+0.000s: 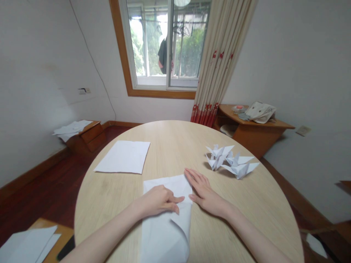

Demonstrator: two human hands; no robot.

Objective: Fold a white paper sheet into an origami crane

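A white sheet of paper (167, 219) lies on the round wooden table (246, 204) in front of me, its near part curled over into a fold. My left hand (157, 200) rests on the sheet with fingers curled, pinching or pressing the folded edge. My right hand (203, 190) lies flat with fingers stretched out, along the sheet's right edge and top right corner. Several folded white paper cranes (230, 160) stand on the table to the right, beyond my right hand.
A flat stack of white paper (123, 157) lies at the table's far left. More paper (26, 244) sits on a low surface at bottom left. A wooden corner shelf (255, 124) holding a cloth bag stands at right, a curtained window behind the table.
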